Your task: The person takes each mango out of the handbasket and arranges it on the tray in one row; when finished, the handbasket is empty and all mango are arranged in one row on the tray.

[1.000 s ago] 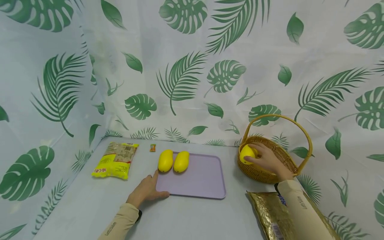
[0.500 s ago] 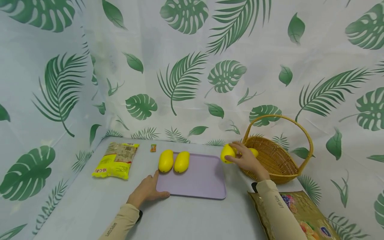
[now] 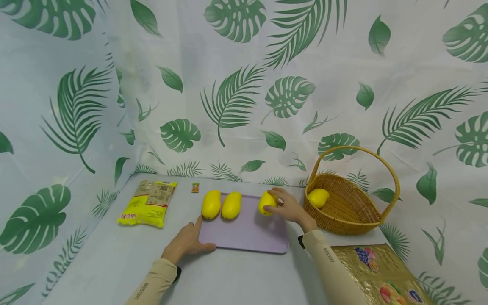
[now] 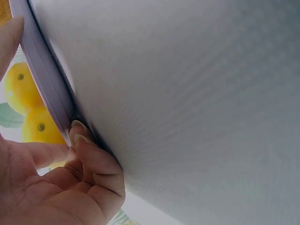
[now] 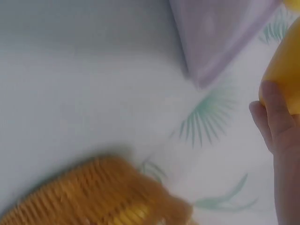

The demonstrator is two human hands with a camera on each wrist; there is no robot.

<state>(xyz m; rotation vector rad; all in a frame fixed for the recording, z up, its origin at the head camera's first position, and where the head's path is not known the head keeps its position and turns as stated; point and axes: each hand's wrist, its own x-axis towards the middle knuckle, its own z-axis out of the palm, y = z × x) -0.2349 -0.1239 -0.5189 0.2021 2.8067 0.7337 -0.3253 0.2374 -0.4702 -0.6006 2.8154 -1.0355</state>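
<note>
My right hand (image 3: 289, 206) grips a yellow mango (image 3: 264, 203) over the right part of a light purple tray (image 3: 244, 234); in the right wrist view its fingers (image 5: 277, 112) lie against the fruit. Two more mangoes, a left one (image 3: 211, 205) and its neighbour (image 3: 231, 206), lie side by side at the tray's back left. My left hand (image 3: 186, 242) holds the tray's front left corner, thumb along the front edge and index finger at the left side. In the left wrist view the other fingers (image 4: 96, 159) curl against the rim.
A wicker basket (image 3: 343, 226) with a tall handle stands at the right, one mango (image 3: 318, 198) inside. A gold bag with fruit prints (image 3: 375, 271) lies in front of it. At the left are a yellow plastic packet (image 3: 146, 203) and a tiny orange wrapper (image 3: 195, 187). Leaf-patterned cloth rises behind.
My right hand has lifted a mango out of the basket and carried it left to above the tray, uncovering another mango in the basket. The left hand keeps its place.
</note>
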